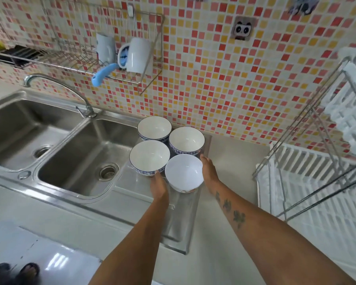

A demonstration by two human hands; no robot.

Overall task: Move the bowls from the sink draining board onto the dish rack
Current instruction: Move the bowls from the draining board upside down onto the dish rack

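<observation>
Bowls: four, clustered on the steel draining board (132, 192) just right of the sink basin (86, 153), near the tiled wall. Nearest one, the plain white bowl (183, 171), sits tilted between both hands. Left hand (159, 187) touches its left side, right hand (209, 171) is flat against its right side; fingers mostly hidden behind the bowl, so actual grip can't be confirmed, and can't tell whether it's lifted off the board. Other three are blue-rimmed bowls: one (149, 156) touching the white one's left, two (154, 126) (186, 140) behind, all upright. White dish rack (317, 182) stands well apart on the right. Wall rack (119, 75) above the sink holds two mugs (139, 55).
</observation>
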